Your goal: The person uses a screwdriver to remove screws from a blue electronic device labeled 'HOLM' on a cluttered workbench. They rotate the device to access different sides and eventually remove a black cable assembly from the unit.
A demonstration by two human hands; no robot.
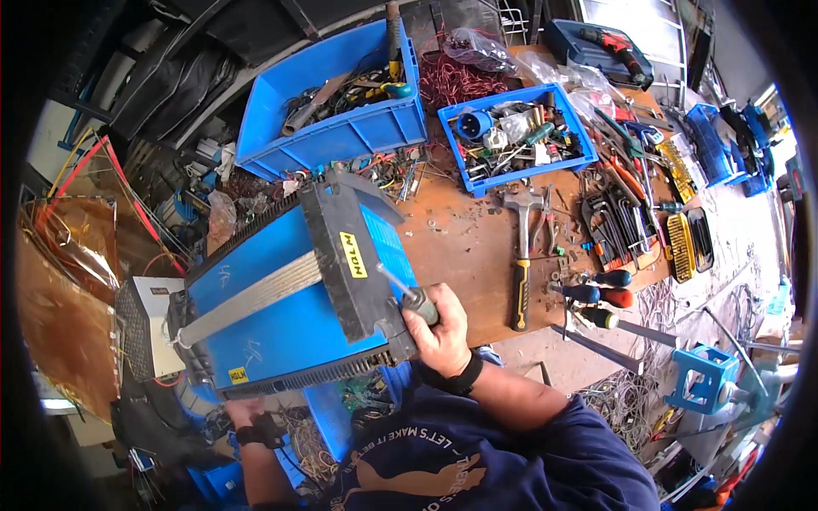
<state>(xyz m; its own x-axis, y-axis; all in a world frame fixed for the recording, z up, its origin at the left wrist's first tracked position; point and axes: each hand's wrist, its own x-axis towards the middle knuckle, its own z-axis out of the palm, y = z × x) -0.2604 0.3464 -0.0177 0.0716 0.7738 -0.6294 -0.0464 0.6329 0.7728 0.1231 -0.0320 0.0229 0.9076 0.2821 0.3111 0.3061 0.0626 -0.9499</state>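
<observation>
A large blue metal machine case [247, 289] with black end frames tilts in front of me, partly over the table. A pale woven strap [256, 298] runs along its blue face. My right hand [441, 336] is closed round the dark greenish handle of a screwdriver [421, 305], beside the case's near black end frame [332, 255]. The thin shaft points up and left in front of that frame; I cannot tell whether its tip touches. Low at the left, my left hand [244, 412] is at the case's lower corner, its fingers hidden.
On the wooden table [460, 247] lie a hammer [521, 255], pliers [541, 221] and hex keys [622, 221]. Behind stand a deep blue crate [341, 132] and a shallow blue tray [528, 175] of small parts. Screwdrivers [596, 295] jut from the right edge. Tangled wires [635, 400] cover the floor.
</observation>
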